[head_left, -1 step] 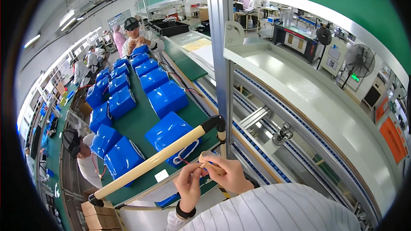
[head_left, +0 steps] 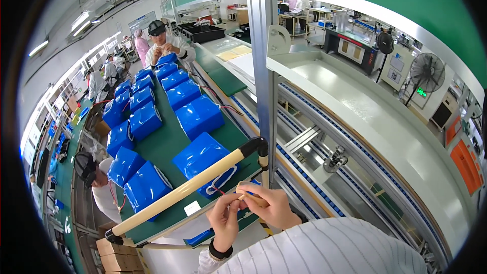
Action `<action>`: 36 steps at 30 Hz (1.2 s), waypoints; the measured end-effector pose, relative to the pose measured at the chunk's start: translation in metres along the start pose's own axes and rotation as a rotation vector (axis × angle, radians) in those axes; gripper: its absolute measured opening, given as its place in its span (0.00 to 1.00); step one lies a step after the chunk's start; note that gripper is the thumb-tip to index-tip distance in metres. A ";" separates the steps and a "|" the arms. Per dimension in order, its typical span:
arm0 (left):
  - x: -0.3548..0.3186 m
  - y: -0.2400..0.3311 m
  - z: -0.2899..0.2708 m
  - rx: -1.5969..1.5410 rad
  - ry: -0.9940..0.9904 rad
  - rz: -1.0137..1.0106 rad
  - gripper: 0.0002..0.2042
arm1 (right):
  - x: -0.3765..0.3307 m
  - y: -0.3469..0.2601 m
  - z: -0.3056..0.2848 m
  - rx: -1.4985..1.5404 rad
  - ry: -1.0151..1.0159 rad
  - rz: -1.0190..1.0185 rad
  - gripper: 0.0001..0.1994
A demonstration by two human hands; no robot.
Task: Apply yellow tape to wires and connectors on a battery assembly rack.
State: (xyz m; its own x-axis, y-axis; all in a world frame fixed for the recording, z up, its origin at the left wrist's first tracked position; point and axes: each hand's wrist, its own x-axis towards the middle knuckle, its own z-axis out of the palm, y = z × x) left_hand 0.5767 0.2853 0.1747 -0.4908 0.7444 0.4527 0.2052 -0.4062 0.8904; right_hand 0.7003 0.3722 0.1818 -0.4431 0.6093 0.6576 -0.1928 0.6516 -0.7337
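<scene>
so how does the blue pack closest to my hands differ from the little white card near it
The blue pack is bulky and glossy; the white card is small and flat. A red wire shows at the pack, none at the card. The tan rail hides part of the pack; the card is in full view. Both lie on the green table.

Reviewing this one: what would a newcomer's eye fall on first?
Probably the glossy blue packs, lined up in rows on the green table left of centre. Next, the cream tube slanting across the table's near end. Just below its upper end, the left hand and right hand meet fingertip to fingertip near a red wire.
</scene>
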 end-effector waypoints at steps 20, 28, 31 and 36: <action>0.002 0.013 -0.001 0.434 -0.037 0.147 0.08 | -0.002 0.009 -0.006 0.010 -0.029 0.030 0.11; 0.008 0.010 -0.003 0.217 -0.023 0.122 0.06 | -0.007 0.007 -0.006 0.177 -0.042 0.124 0.08; 0.008 0.017 0.000 0.290 -0.011 0.131 0.05 | -0.009 0.007 -0.009 0.127 -0.055 0.118 0.07; 0.014 0.018 0.006 0.388 -0.011 0.342 0.06 | -0.012 0.005 -0.008 0.122 -0.006 0.069 0.06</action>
State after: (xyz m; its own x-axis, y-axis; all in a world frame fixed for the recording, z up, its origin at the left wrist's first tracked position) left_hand 0.5785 0.2914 0.1975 -0.3321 0.6097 0.7197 0.6523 -0.4027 0.6422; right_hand 0.7122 0.3717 0.1717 -0.4638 0.6477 0.6045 -0.2668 0.5485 -0.7924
